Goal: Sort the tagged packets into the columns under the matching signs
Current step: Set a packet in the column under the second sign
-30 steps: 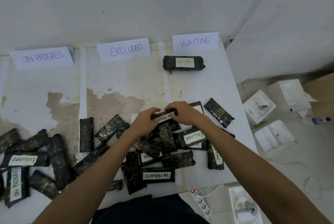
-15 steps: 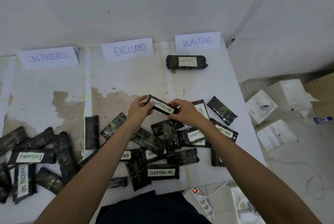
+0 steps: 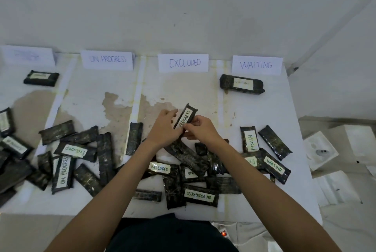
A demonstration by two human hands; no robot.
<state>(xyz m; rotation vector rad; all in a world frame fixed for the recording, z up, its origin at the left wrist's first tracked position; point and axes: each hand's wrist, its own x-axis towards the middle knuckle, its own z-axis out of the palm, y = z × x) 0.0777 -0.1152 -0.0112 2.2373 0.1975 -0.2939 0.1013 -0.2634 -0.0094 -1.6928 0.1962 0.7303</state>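
— Where's the ON PROGRESS packet (image 3: 186, 117)?
— Held up and tilted over the middle of the worktop (image 3: 284, 113), in the strip below the EXCLUDED sign (image 3: 183, 62).
— Who has it?
— Both hands. The left hand (image 3: 162, 127) has its fingers curled around the packet's side, and the right hand (image 3: 200, 129) pinches its lower end.
— And the others?
— One packet (image 3: 242, 84) lies at the far edge under the WAITING sign (image 3: 256, 65). A heap (image 3: 200, 196) is spread along the near edge.
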